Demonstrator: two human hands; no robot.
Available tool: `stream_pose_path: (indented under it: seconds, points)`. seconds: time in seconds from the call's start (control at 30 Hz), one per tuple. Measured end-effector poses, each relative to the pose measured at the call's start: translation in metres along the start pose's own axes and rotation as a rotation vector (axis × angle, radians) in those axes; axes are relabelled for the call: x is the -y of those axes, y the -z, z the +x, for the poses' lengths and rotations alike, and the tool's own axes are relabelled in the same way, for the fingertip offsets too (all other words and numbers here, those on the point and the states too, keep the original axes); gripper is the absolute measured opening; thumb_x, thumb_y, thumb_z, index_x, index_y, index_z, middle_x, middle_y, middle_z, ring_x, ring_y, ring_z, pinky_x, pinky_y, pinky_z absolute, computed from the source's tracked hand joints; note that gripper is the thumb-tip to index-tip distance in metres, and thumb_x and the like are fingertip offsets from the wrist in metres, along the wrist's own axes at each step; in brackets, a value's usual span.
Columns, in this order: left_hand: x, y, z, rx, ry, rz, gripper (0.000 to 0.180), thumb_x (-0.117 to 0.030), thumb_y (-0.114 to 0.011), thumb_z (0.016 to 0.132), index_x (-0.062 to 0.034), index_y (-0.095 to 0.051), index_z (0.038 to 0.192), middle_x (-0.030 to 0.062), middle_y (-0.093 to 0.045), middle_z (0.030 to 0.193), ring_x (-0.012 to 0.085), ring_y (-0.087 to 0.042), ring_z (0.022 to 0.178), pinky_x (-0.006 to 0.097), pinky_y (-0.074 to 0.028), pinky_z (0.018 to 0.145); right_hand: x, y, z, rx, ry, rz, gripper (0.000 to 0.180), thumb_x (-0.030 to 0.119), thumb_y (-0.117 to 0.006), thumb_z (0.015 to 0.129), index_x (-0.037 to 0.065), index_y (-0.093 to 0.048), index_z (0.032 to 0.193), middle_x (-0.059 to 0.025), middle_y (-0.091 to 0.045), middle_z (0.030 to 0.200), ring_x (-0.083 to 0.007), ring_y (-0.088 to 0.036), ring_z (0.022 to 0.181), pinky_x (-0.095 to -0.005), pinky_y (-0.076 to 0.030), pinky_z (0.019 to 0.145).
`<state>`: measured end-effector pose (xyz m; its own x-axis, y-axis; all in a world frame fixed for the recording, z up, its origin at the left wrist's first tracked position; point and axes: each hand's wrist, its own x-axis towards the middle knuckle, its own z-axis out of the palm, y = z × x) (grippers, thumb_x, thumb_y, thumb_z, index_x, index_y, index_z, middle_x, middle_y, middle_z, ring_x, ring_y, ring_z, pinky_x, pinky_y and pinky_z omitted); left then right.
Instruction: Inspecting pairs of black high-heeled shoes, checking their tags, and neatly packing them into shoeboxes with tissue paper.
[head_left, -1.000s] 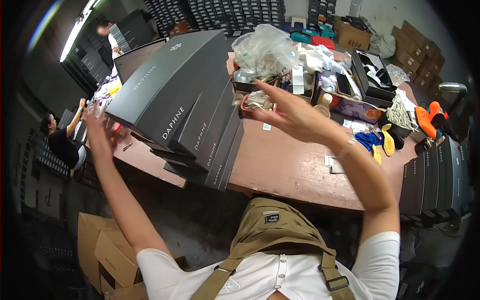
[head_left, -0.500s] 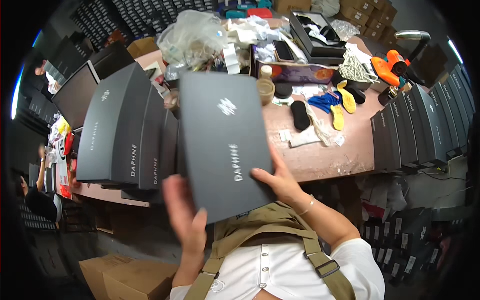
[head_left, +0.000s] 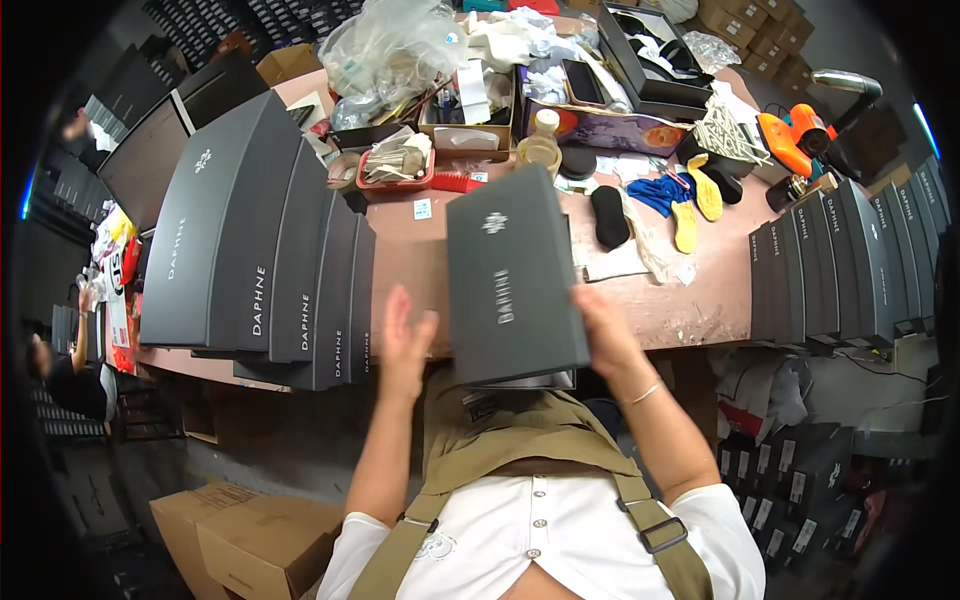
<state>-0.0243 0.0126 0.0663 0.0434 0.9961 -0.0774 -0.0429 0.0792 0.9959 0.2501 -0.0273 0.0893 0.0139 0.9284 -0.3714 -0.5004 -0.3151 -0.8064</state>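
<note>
A dark grey shoebox point(head_left: 475, 330) with pale lettering on its lid is tilted over the front edge of the table. My right hand point(head_left: 612, 335) grips the box along its right side, fingers partly hidden behind it. A lighter strip shows under its near edge; I cannot tell what it belongs to. To the left of the box, my left hand point(head_left: 405, 335) is held up with its fingers apart, touching nothing. Beside that hand, at the left of the table, several similar shoeboxes point(head_left: 225, 250) stand side by side.
More dark shoeboxes point(head_left: 845, 260) line the table's right side. Toward the back are a red basket point(head_left: 398, 165), a jar point(head_left: 540, 150), black and yellow insoles point(head_left: 610, 217), a patterned box point(head_left: 610, 128) and an orange tool point(head_left: 775, 145). A brown carton point(head_left: 265, 550) sits lower left.
The shoebox has moved to the right, away from my left hand, and looks smaller. The left hand is now clear of it with fingers spread, and the boxes at left show more fully.
</note>
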Motion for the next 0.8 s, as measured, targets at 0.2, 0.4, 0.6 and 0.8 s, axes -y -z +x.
stream_pose_path:
  seconds: [0.2, 0.4, 0.6, 0.8]
  points:
    - [-0.066, 0.053, 0.018, 0.231, -0.202, 0.891, 0.072, -0.021, -0.066, 0.086, 0.0012, -0.03, 0.143, 0.02, -0.036, 0.145, 0.0339, -0.038, 0.134, 0.04, -0.03, 0.109, -0.045, -0.098, -0.001, 0.416, 0.693, -0.977, 0.052, 0.023, -0.065, 0.09, 0.001, -0.046, 0.133, -0.0203, -0.055, 0.122, -0.031, -0.061, 0.102, -0.0395, -0.051, 0.084]
    - [-0.007, 0.039, 0.042, -0.025, -0.487, 1.274, 0.065, -0.019, -0.067, 0.084, -0.0001, -0.038, 0.139, 0.0266, -0.034, 0.142, 0.0398, -0.032, 0.134, 0.048, -0.029, 0.108, -0.006, 0.012, 0.048, -0.122, 0.574, -1.663, 0.061, 0.011, -0.059, 0.079, 0.001, -0.039, 0.136, -0.0176, -0.052, 0.126, -0.0344, -0.049, 0.118, -0.0556, -0.034, 0.101]
    - [0.046, -0.1, 0.074, 0.468, -0.736, 1.096, 0.042, -0.027, -0.056, 0.089, -0.0045, -0.055, 0.125, 0.0165, -0.052, 0.127, 0.0332, -0.039, 0.13, 0.062, -0.021, 0.107, -0.023, -0.006, 0.079, -0.079, 0.393, -1.939, 0.055, 0.023, -0.064, 0.079, 0.002, -0.046, 0.126, -0.0151, -0.062, 0.106, -0.0307, -0.058, 0.106, -0.0625, -0.031, 0.099]
    - [0.051, -0.087, 0.047, 0.479, -0.749, 1.192, 0.021, -0.023, -0.058, 0.084, -0.0057, -0.063, 0.094, 0.0109, -0.058, 0.109, 0.0273, -0.046, 0.121, 0.061, -0.023, 0.107, -0.038, 0.001, 0.117, -0.22, 0.528, -2.051, 0.036, 0.021, -0.063, 0.077, 0.003, -0.053, 0.106, -0.0132, -0.067, 0.085, -0.029, -0.066, 0.082, -0.0596, -0.034, 0.098]
